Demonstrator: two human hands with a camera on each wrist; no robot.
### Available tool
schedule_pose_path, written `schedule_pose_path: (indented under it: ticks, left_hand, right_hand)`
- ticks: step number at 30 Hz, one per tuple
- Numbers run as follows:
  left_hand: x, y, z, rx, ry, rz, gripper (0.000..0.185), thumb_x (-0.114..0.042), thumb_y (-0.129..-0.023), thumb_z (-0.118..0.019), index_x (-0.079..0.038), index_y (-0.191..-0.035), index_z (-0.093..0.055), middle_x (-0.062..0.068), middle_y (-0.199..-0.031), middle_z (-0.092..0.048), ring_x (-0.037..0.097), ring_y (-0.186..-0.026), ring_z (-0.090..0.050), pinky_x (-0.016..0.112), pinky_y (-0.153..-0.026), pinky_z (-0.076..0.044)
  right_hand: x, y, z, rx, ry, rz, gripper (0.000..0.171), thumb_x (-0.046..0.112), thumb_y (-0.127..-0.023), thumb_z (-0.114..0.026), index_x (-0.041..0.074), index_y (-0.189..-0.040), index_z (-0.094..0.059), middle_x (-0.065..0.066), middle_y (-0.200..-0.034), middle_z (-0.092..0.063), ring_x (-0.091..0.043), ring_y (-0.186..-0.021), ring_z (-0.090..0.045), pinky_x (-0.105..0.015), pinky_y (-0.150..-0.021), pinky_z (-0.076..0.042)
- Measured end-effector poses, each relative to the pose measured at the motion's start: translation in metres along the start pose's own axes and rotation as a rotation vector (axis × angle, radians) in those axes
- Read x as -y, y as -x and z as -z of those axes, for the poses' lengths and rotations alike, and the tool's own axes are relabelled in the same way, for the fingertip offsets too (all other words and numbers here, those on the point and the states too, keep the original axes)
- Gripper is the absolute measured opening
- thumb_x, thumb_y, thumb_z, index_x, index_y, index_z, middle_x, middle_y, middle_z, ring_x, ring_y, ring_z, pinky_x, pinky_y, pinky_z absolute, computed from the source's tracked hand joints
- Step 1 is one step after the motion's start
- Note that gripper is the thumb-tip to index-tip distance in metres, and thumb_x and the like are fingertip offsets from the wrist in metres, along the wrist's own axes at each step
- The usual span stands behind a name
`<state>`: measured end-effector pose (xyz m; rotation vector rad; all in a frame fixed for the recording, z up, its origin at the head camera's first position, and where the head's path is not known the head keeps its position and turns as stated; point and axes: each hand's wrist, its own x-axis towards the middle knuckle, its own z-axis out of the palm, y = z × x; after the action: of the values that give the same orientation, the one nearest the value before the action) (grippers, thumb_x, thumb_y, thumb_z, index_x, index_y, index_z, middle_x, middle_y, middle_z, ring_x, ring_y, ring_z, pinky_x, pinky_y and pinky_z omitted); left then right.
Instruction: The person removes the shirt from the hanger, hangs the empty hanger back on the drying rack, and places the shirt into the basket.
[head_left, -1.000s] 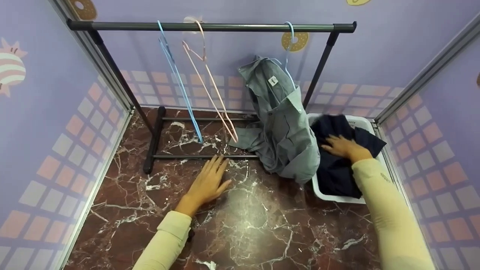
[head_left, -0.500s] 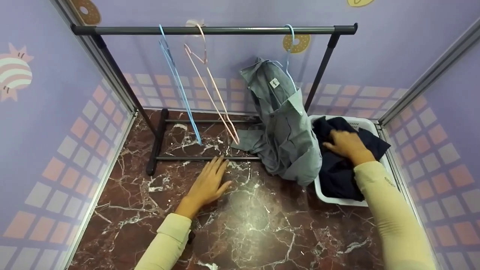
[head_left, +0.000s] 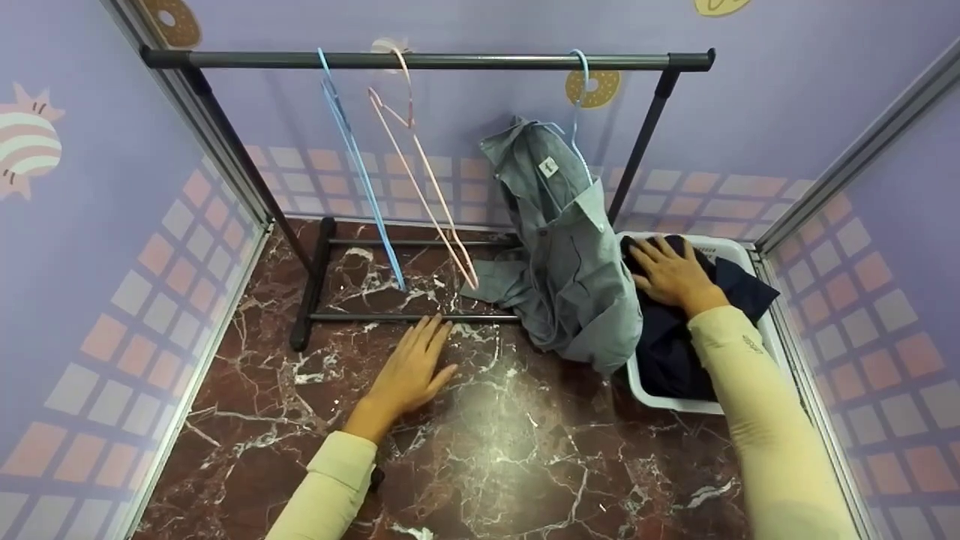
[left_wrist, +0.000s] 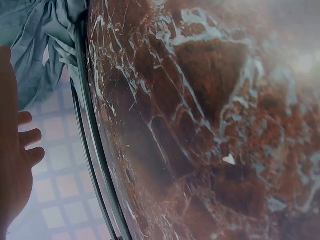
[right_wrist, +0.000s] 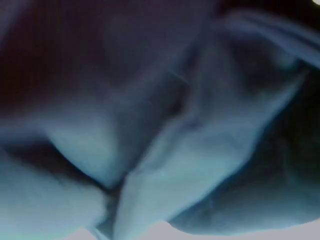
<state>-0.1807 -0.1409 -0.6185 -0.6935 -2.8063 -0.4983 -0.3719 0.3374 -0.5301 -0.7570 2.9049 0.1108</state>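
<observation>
In the head view my right hand (head_left: 671, 276) lies on a dark navy garment (head_left: 667, 337), its fingers spread toward the back of the white basket (head_left: 637, 382). Blurred folds of the cloth (right_wrist: 175, 165) fill the right wrist view. My left hand (head_left: 409, 367) is flat with straight fingers, its tips right at the front lower bar of the rack. In the left wrist view that hand (left_wrist: 17, 155) shows at the left edge, holding nothing. Beside the basket a grey-green shirt (head_left: 562, 247) droops from a blue hanger (head_left: 577, 97), one side slipped low.
A black clothes rack (head_left: 465, 61) spans the back. A bare blue hanger (head_left: 360, 172) and a bare pink hanger (head_left: 420, 165) hang on its left half. The floor (head_left: 480, 450) is dark red marble. Patterned lilac walls (head_left: 885, 187) close in both sides and the back.
My right hand bunched its fingers on the navy garment half a second ago; now they are spread, farther left and toward the back. The left hand stays nearly where it was.
</observation>
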Motion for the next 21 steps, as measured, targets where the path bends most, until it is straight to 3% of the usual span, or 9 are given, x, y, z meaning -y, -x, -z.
schedule_pose_path:
  ticks: [7,10,18,21]
  left_hand:
    - [0.000,0.004,-0.003,-0.004,-0.009,0.001,0.072,-0.038,-0.101,-0.062,-0.001,-0.158,-0.036,0.026,-0.162,-0.038,0.044,-0.150,-0.035,0.057,-0.125,-0.028]
    - [-0.001,0.005,-0.003,0.009,-0.002,0.003,0.073,-0.039,-0.102,-0.060,-0.002,-0.159,-0.035,0.026,-0.162,-0.036,0.044,-0.151,-0.034,0.056,-0.126,-0.027]
    - [0.002,0.005,0.002,0.027,-0.018,0.022,0.073,-0.044,-0.104,-0.054,-0.004,-0.161,-0.032,0.025,-0.164,-0.034,0.043,-0.153,-0.031,0.055,-0.127,-0.024]
    - [0.003,0.004,0.002,0.018,-0.015,0.014,0.073,-0.042,-0.104,-0.055,-0.003,-0.160,-0.032,0.026,-0.163,-0.034,0.043,-0.152,-0.032,0.056,-0.126,-0.025]
  right_hand:
    - [-0.008,0.012,-0.028,0.134,-0.123,-0.090,0.066,0.045,-0.110,-0.038,0.002,-0.160,-0.033,-0.022,-0.168,-0.028,-0.051,-0.154,-0.019,-0.080,-0.117,-0.013]
    - [-0.005,0.014,-0.033,0.140,-0.121,-0.108,0.065,0.046,-0.110,-0.038,0.004,-0.160,-0.033,-0.023,-0.167,-0.028,-0.052,-0.153,-0.020,-0.080,-0.117,-0.016]
    - [-0.002,0.022,0.003,-0.066,-0.099,-0.121,0.068,0.046,-0.110,-0.041,0.009,-0.164,-0.024,-0.026,-0.167,-0.024,-0.052,-0.151,-0.024,-0.078,-0.118,-0.018]
    - [-0.009,0.037,0.018,-0.156,-0.072,-0.193,0.071,0.053,-0.109,-0.037,0.006,-0.162,-0.026,-0.030,-0.163,-0.029,-0.054,-0.147,-0.029,-0.080,-0.115,-0.020]
